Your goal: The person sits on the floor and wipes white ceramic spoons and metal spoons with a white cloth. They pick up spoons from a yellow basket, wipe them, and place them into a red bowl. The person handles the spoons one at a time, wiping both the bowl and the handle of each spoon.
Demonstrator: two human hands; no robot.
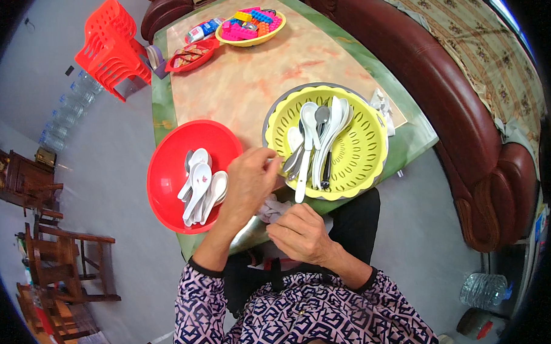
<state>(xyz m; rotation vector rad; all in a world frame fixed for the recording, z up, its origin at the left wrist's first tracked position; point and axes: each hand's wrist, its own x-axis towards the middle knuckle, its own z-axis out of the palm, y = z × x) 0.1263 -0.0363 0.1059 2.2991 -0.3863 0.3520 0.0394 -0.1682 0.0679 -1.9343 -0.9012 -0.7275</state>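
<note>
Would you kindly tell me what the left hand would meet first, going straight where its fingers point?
Probably the left edge of the yellow-green, scalloped plastic colander; the left hand points toward it, though depth is unclear.

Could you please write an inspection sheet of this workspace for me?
Surface: marble-patterned table with a green border.
Working items: white spoons in a red bowl; more white spoons and some metal spoons in a yellow colander, one white handle overhanging its near rim.
Clutter: toy bricks in a yellow basket, packets on a red tray, all towards the far end.
Hands: left hand between bowl and colander; right hand by the table's near edge; grip unclear for both.
Cables: nothing seen.
Surroundings: stacked red plastic chairs at far left, brown leather sofa along the right.
</note>
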